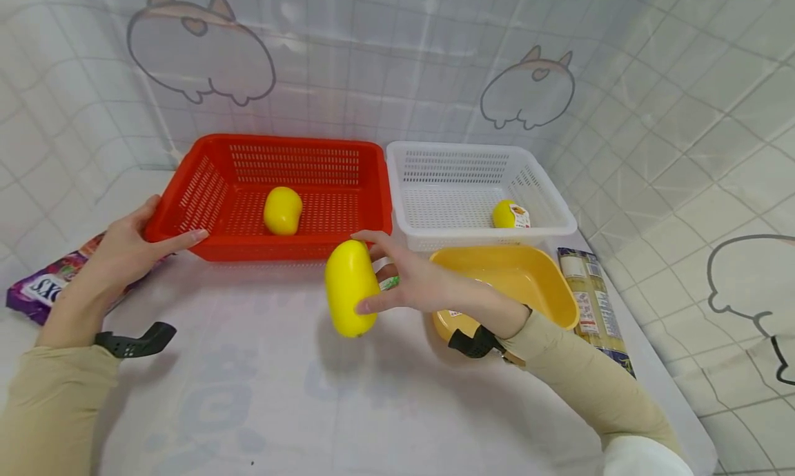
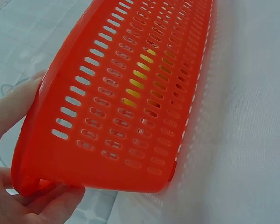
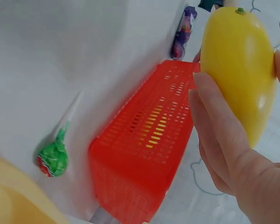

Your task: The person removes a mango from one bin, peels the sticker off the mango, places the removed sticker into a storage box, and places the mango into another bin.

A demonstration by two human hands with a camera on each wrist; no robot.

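My right hand (image 1: 419, 276) holds a smooth yellow mango (image 1: 349, 290) between thumb and fingers, in front of the red basket (image 1: 292, 248). A small green stem spot marks one end of this mango (image 3: 238, 60) in the right wrist view. My left hand (image 1: 127, 245) grips the basket's rim at its front left corner; in the left wrist view, its fingers and thumb curl around the red rim (image 2: 30, 186). A second mango (image 1: 282, 210) lies inside the red basket, glimpsed through the slots in both wrist views.
Right of the red basket stands a white basket (image 1: 484, 236) with a stickered yellow fruit (image 1: 506, 214). A yellow tub (image 1: 546, 283) sits before it, beside a long clear packet (image 1: 593, 303). A green-wrapped lollipop (image 3: 52, 158) lies near the tub. At left is a purple bag (image 1: 40, 296).
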